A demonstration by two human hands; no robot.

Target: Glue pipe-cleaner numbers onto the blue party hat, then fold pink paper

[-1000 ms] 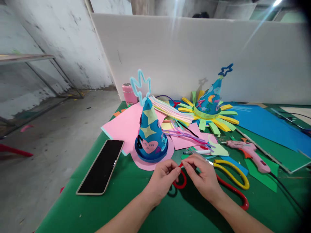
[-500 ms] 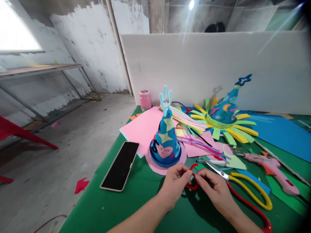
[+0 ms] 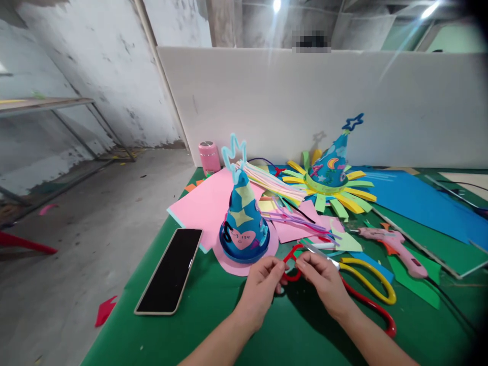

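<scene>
My left hand [image 3: 261, 284] and my right hand [image 3: 324, 279] are close together over the green table [image 3: 213, 325]. Both pinch a red pipe cleaner [image 3: 292, 256] bent into loops between them. Just beyond the hands stands a blue cone hat [image 3: 244, 221] with yellow stars, a pink heart and a light blue pipe-cleaner star on top, resting on a pink paper disc. Large scissors [image 3: 362, 287] with yellow and red handles lie right beside my right hand.
A black phone [image 3: 170, 271] lies at the left. A pink glue gun [image 3: 396, 244] and its cord lie at the right. Farther back are a second blue hat on a sun-shaped brim [image 3: 331, 175], loose pipe cleaners [image 3: 274, 183], pink and blue paper sheets, a pink cup [image 3: 209, 156] and a white board.
The camera view swung about while the hands stayed together on the red pipe cleaner. Its loops have been bent further and now stand up between the fingertips.
</scene>
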